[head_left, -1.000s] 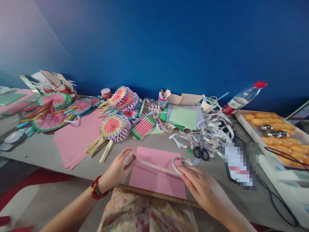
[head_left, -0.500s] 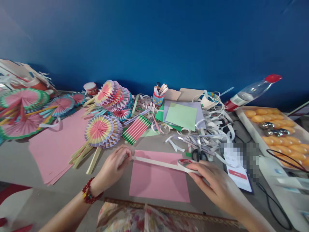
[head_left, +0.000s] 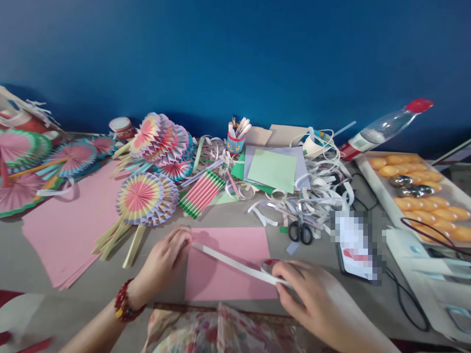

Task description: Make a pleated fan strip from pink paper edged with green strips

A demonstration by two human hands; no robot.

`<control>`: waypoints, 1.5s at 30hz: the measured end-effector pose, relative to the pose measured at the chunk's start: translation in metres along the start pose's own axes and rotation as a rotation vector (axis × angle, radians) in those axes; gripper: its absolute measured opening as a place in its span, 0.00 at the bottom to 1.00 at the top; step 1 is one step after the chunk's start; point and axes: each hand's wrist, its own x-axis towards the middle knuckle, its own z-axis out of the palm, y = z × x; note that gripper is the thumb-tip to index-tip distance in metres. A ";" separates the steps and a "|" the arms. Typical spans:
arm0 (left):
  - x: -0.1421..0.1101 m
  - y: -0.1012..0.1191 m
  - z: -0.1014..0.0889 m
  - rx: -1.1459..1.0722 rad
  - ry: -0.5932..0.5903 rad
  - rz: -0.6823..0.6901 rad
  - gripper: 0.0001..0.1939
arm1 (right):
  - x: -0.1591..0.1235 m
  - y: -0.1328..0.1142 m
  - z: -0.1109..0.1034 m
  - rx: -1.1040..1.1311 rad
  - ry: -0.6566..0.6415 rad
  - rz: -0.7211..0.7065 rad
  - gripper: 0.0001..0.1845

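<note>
A white strip of tape (head_left: 232, 265) stretches between my hands, slanting across a pink sheet of paper (head_left: 226, 289) on the table. My left hand (head_left: 168, 260), with a red bead bracelet on the wrist, pinches the strip's free end by the sheet's upper left corner. In my right hand (head_left: 309, 294) is the tape roll (head_left: 270, 265), partly hidden by the fingers, over the sheet's right edge. Black-handled scissors (head_left: 300, 232) lie beyond my right hand. A folded pink paper piece with green ends (head_left: 202, 194) rests behind the sheet.
Pleated paper fans (head_left: 142, 198) and a stack of pink paper (head_left: 69, 225) lie left. Behind are a pen cup (head_left: 236, 142), green paper (head_left: 272, 170) and curled paper strips (head_left: 327, 181). A phone (head_left: 355, 264), a bottle (head_left: 382, 132) and a box of orange items (head_left: 368, 171) are right.
My right hand has moved nearer me and slightly left with the tape roll, so the strip slants more steeply. My left hand still pinches its end. The view has shifted a little.
</note>
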 end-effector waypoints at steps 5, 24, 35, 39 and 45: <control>0.006 -0.003 0.007 0.003 0.013 0.047 0.08 | 0.006 0.014 -0.001 -0.054 0.062 -0.006 0.08; 0.004 0.009 -0.004 -0.094 0.126 -0.066 0.06 | 0.010 0.020 -0.014 -0.107 0.183 0.041 0.11; 0.022 0.006 0.001 -0.068 0.118 -0.149 0.07 | 0.030 0.035 0.019 -0.268 0.344 0.044 0.10; 0.021 0.003 0.002 -0.042 0.102 -0.158 0.07 | 0.031 0.035 0.028 -0.322 0.323 0.041 0.11; 0.022 0.001 0.004 0.047 0.139 -0.142 0.07 | 0.034 0.039 0.040 -0.373 0.301 0.021 0.13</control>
